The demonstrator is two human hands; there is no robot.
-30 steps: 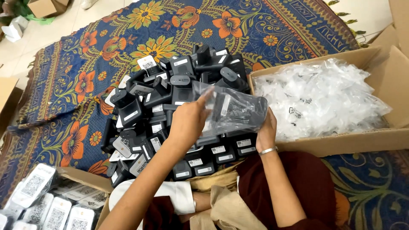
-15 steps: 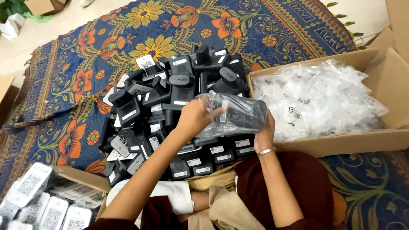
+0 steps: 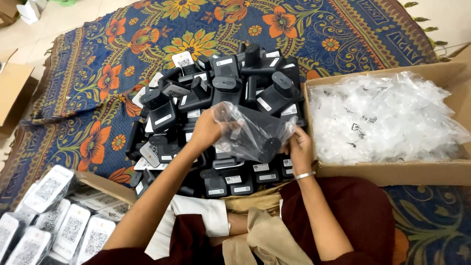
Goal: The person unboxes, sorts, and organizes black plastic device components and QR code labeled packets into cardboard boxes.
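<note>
Hands bagging black device, device pile beneath, bag carton right.

We count two hands, the left hand and the right hand, on one clear plastic bag with one black device inside; one heap of black devices, too many to number; two cardboard boxes, one of clear bags, one of bagged white-faced units.
</note>
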